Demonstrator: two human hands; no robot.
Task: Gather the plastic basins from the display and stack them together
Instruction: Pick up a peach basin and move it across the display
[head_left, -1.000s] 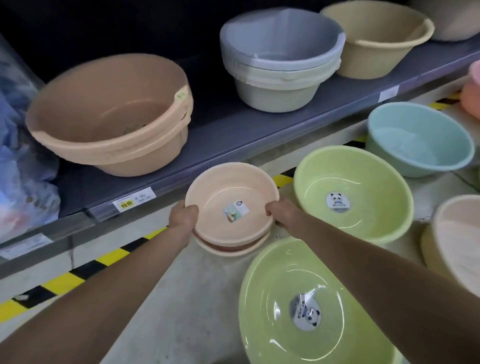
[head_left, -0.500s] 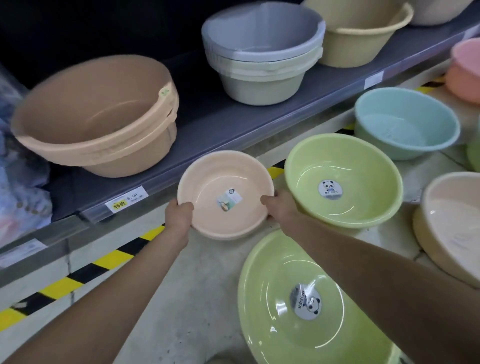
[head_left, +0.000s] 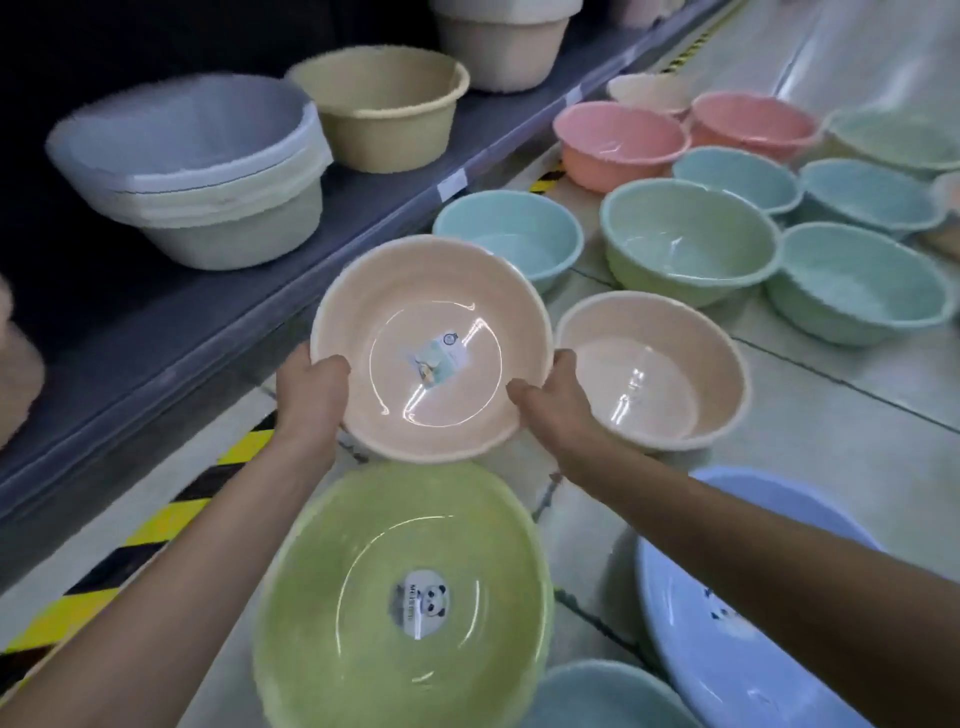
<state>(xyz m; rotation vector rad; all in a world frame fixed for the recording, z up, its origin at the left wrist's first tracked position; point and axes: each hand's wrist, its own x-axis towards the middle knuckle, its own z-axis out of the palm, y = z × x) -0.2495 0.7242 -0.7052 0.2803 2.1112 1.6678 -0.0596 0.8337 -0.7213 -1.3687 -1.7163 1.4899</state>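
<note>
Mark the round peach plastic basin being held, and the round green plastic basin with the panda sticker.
Round peach plastic basin (head_left: 400, 358): head view, on its inner floor, just left of the label.
Round green plastic basin (head_left: 422, 603): head view, on the panda sticker at its floor.

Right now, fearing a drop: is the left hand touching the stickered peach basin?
Touching. Head view: left hand grips the stickered peach basin at its rim.

All we see: left hand and right hand bare, left forearm and right forearm uncovered right down to the near edge.
</note>
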